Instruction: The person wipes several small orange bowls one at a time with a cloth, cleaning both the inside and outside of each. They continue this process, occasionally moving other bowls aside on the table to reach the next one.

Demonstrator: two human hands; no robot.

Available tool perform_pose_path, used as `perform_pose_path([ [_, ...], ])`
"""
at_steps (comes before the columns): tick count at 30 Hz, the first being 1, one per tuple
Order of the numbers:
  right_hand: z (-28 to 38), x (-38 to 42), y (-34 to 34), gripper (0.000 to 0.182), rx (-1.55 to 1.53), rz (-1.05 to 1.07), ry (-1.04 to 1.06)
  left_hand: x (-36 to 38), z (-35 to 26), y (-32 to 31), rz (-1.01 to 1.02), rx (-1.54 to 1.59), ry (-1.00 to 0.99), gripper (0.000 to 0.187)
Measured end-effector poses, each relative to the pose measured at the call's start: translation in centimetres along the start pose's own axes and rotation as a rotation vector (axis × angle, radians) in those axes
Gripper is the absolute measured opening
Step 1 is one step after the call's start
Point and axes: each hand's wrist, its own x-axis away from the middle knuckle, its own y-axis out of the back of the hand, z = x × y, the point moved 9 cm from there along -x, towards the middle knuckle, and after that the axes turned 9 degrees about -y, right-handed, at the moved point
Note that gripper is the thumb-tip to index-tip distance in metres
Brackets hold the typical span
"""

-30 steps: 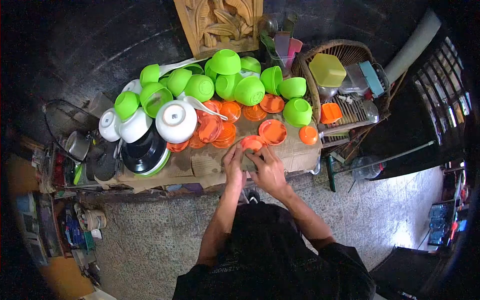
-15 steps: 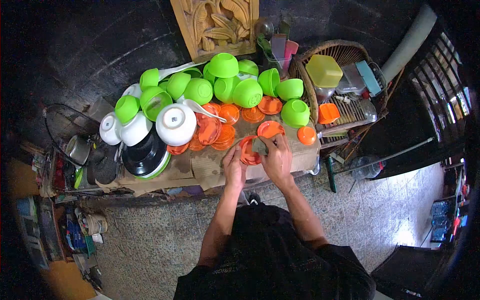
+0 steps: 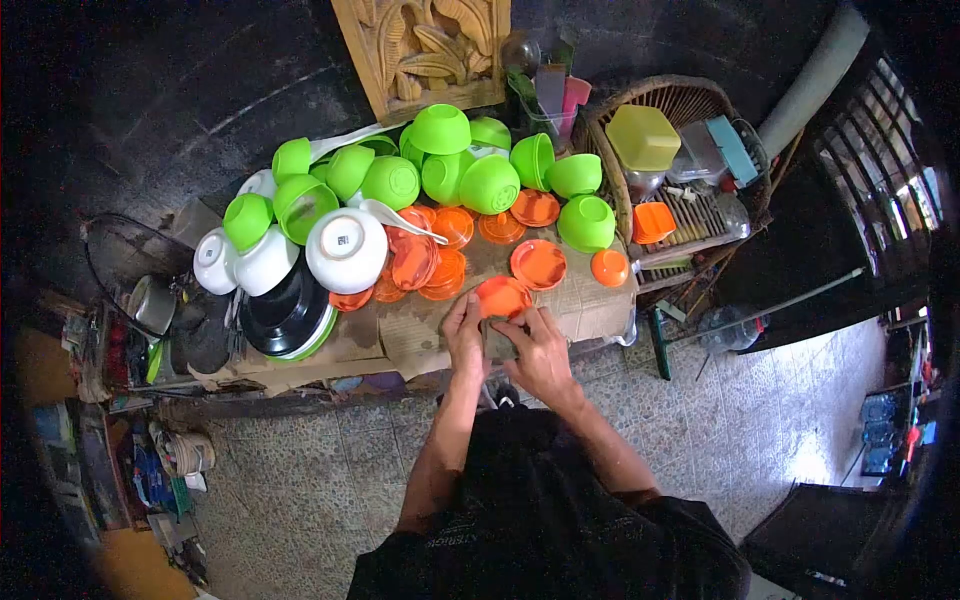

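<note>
My left hand [image 3: 466, 337] grips the left edge of a small orange plate [image 3: 503, 296], thumb and fingers closed on its rim. At the plate's near edge, my right hand [image 3: 540, 352] has its fingers bent together around a small greyish piece, apparently a cloth [image 3: 497, 322], mostly hidden by the fingers. Just beyond the held plate lies another orange plate [image 3: 538, 265] on the cardboard [image 3: 415, 335]. More orange plates [image 3: 415, 262] lie stacked and overlapping to the left. An orange cup [image 3: 609, 267] sits to the right of my hands.
Several green bowls [image 3: 489, 185] are heaped along the back. White bowls [image 3: 346, 248], a white spoon [image 3: 405, 222] and a black plate [image 3: 285, 312] stand at left. A wicker rack [image 3: 610, 170] with a yellow container [image 3: 643, 138] and an orange square dish [image 3: 653, 222] stands right.
The held orange plate has tipped, its face now showing more fully. My right hand has moved from over the plate down to its near edge. The view has shifted slightly.
</note>
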Motion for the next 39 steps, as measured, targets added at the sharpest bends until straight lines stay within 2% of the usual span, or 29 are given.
perform_pose_path([
  [6,-1.9,-1.5,1.2,0.057,0.112,-0.051,-0.062,0.1,-0.7,-1.1,0.012,0.147,-0.016,0.036],
  [8,-2.5,-2.6,2.4,0.056,0.118,-0.189,-0.119,0.0,-0.9,-1.2,0.030,0.151,-0.014,0.037],
  [9,-2.7,-3.1,2.5,0.056,0.150,-0.180,-0.158,0.0,-1.1,-1.5,0.047,0.156,-0.013,0.038],
  [15,-0.7,-4.8,1.7,0.053,0.122,-0.208,-0.107,-0.1,0.7,0.4,-0.033,0.135,0.019,0.032],
  [18,0.3,-4.2,-1.1,0.056,0.051,-0.126,-0.031,0.2,1.5,1.5,0.070,0.155,0.075,0.030],
  [19,0.7,-3.7,-1.7,0.057,0.087,-0.076,-0.020,0.3,1.4,1.1,0.069,0.154,0.075,0.030],
  [21,1.0,-3.0,-1.4,0.057,0.065,-0.062,-0.014,0.1,1.2,1.5,-0.087,0.139,0.012,0.028],
  [23,0.9,-2.3,-0.9,0.057,0.046,-0.042,-0.012,0.0,0.9,1.3,-0.048,0.082,-0.013,0.028],
  [25,1.0,-1.4,-0.8,0.055,0.058,0.067,0.065,0.1,-0.3,0.0,0.001,0.028,-0.031,0.028],
  [28,1.1,0.8,-0.5,0.048,0.122,0.148,0.137,0.4,-0.5,-0.4,0.013,-0.114,0.051,0.030],
  [32,-1.0,0.8,0.4,0.043,0.112,0.168,0.078,-0.5,1.3,0.5,0.075,0.017,0.027,0.032],
  [35,-1.5,0.0,1.9,0.042,0.140,0.082,0.127,-0.4,0.6,-0.2,0.099,0.113,0.054,0.031],
  [39,-0.7,-0.8,3.3,0.042,0.127,0.118,0.184,0.1,-0.5,-1.2,0.068,0.151,0.097,0.034],
])
